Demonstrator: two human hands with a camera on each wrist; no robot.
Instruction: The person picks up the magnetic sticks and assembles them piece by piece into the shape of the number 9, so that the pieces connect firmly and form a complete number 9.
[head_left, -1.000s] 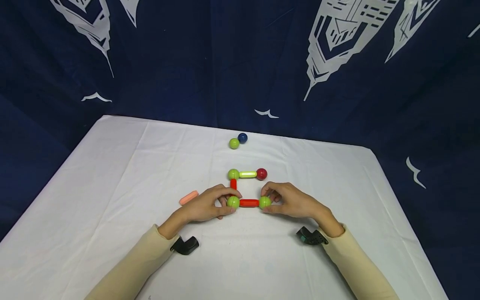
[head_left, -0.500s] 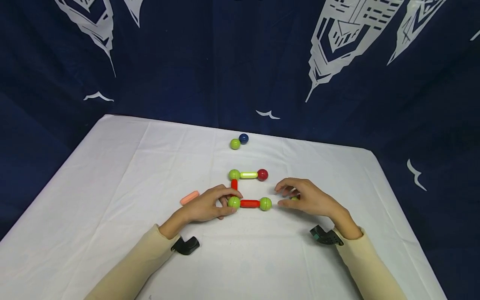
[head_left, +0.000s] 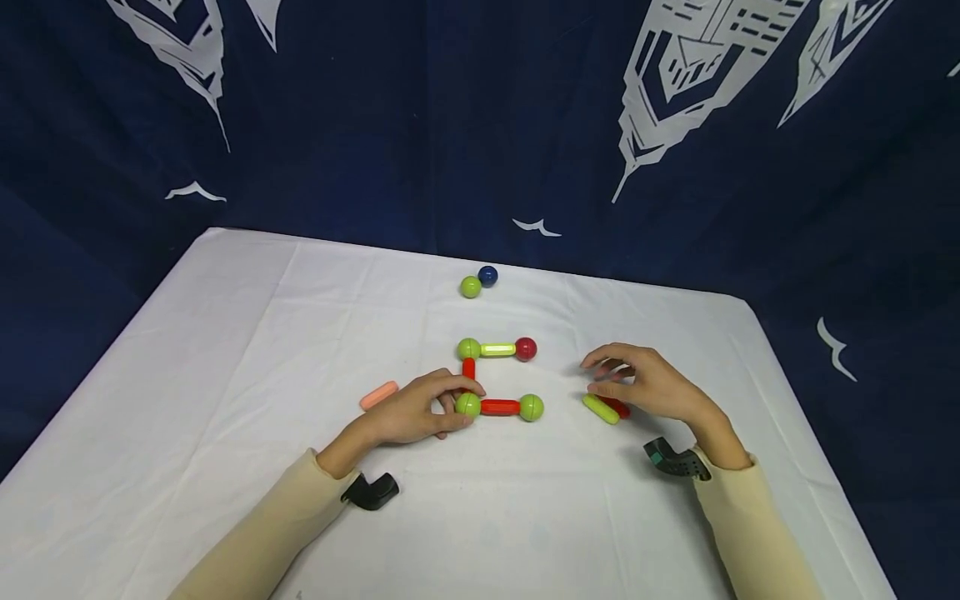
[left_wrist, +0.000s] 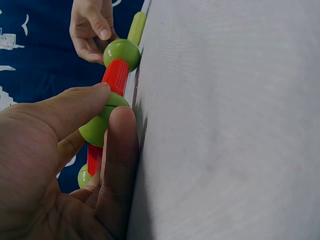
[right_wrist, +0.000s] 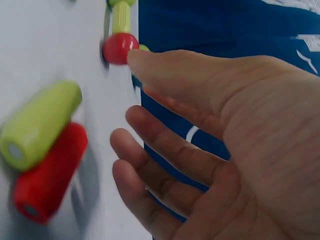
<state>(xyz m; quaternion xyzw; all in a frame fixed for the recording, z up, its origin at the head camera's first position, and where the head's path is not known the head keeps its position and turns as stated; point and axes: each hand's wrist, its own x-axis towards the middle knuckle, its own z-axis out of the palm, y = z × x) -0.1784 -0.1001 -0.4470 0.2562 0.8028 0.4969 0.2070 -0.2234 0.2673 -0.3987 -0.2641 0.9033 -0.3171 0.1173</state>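
Green, red and yellow-green pieces form a three-sided frame on the table. My left hand (head_left: 420, 407) pinches the green ball (head_left: 468, 406) at its near left corner between thumb and fingers. From that ball a red rod (head_left: 499, 407) runs right to another green ball (head_left: 532, 407). The far side has a green ball (head_left: 468, 349), a yellow-green rod (head_left: 498, 350) and a red ball (head_left: 526, 349). My right hand (head_left: 647, 382) hovers with parted fingers, holding nothing, above a loose yellow-green rod (right_wrist: 42, 125) and a loose red rod (right_wrist: 50, 172) lying side by side.
A loose green ball (head_left: 470, 287) and a dark blue ball (head_left: 487, 276) sit together towards the table's back edge. An orange-pink rod (head_left: 378, 396) lies left of my left hand. Behind the white-covered table (head_left: 225, 350) hangs a dark blue curtain (head_left: 360, 125).
My right hand has let go of the near right green ball and moved right, over the two loose rods. My left hand has kept its grip and place.
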